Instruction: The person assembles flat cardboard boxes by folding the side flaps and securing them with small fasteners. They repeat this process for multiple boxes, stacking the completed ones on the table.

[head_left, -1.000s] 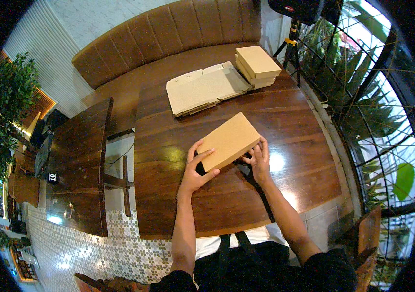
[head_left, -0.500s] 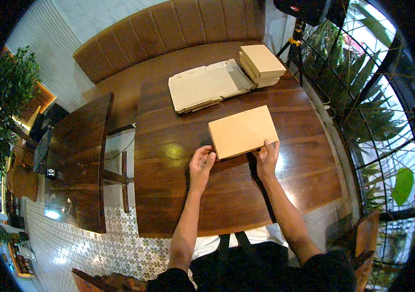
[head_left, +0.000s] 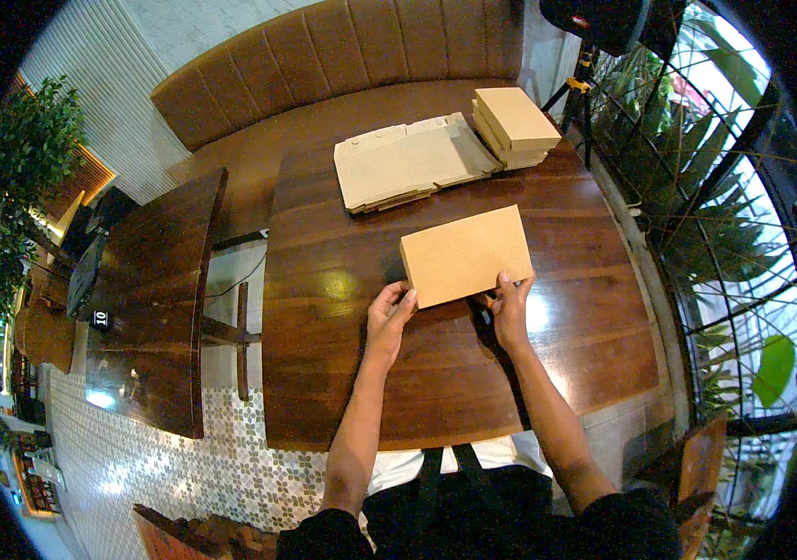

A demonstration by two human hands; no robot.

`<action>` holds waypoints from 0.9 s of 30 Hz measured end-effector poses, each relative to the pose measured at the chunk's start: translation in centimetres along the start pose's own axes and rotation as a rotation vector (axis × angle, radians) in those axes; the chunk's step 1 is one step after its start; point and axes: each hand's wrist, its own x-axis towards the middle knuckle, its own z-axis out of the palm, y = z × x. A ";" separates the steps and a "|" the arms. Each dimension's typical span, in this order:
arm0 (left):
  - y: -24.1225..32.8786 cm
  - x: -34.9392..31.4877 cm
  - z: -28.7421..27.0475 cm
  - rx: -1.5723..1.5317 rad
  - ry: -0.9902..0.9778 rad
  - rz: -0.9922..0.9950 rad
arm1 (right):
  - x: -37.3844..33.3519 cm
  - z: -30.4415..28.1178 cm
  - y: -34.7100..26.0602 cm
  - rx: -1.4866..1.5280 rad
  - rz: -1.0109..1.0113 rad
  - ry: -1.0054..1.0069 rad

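A closed tan cardboard box [head_left: 466,255] is held tilted just over the dark wooden table [head_left: 342,373]. My left hand [head_left: 389,315] grips its lower left corner, thumb against the near edge and fingers round the side. At the near right corner my right hand [head_left: 510,306] has its thumb on the top face and its fingers curled underneath, partly hidden. Beyond the box lies a stack of flattened cardboard pieces [head_left: 417,161]. To the right of these stand several closed boxes [head_left: 517,119], piled up and of the same tan colour.
A brown padded bench [head_left: 342,56] runs along the far side. Another wooden table [head_left: 151,299], with a small black number sign [head_left: 99,319], stands to the left. A black tripod [head_left: 581,86] rises past the far right corner, beside a metal lattice with plants.
The box's near right corner has lifted slightly, and my right thumb has slid a little left over its top face. The whole view has shifted slightly.
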 end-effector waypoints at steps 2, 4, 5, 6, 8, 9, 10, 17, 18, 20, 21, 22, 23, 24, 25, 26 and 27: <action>-0.1 0.1 -0.2 -0.020 -0.010 -0.008 | -0.1 0.0 0.0 0.011 0.000 -0.006; -0.3 0.3 -0.5 -0.047 -0.029 -0.015 | -0.1 0.2 0.0 0.053 -0.012 -0.003; -0.5 0.4 -0.6 -0.048 -0.031 -0.015 | -0.2 0.3 -0.1 0.033 -0.033 -0.015; -0.6 0.5 -0.7 -0.052 -0.029 -0.017 | -0.2 0.4 -0.2 0.011 -0.033 -0.017; -0.7 0.5 -0.8 -0.027 -0.024 -0.012 | -0.4 0.5 -0.4 -0.019 -0.030 -0.015; -0.7 0.5 -0.7 0.004 -0.022 -0.004 | -0.5 0.6 -0.5 -0.027 -0.026 -0.011; -0.7 0.4 -0.6 0.035 -0.007 -0.011 | -0.5 0.6 -0.5 -0.030 -0.026 -0.001; -0.2 0.4 -0.1 -0.018 0.003 0.023 | -0.8 1.1 -1.0 -0.053 -0.053 -0.027; -0.2 0.5 -0.2 -0.014 0.006 0.025 | -0.8 1.1 -1.0 -0.034 -0.053 -0.024; -0.1 0.6 -0.2 -0.018 0.008 0.028 | -0.8 1.1 -1.2 -0.009 -0.053 -0.019; 0.0 0.7 -0.2 -0.027 0.007 0.028 | -0.8 1.1 -1.3 -0.003 -0.053 -0.017; 0.0 0.7 -0.1 -0.030 0.022 0.016 | -0.8 1.1 -1.4 0.006 -0.053 -0.011; 0.1 0.6 0.0 -0.012 0.022 0.038 | -0.8 1.1 -1.4 -0.001 -0.049 -0.015; 0.1 0.5 0.3 0.011 0.037 0.047 | -0.8 1.1 -1.5 -0.004 -0.046 -0.013; 0.2 0.4 0.5 0.038 0.057 0.046 | -0.8 1.0 -1.5 -0.008 -0.041 -0.011; 0.2 0.3 0.6 0.066 0.057 0.054 | -0.8 1.0 -1.5 -0.014 -0.045 -0.001; 0.3 0.2 0.7 0.098 0.063 0.054 | -0.8 1.0 -1.5 -0.020 -0.049 0.008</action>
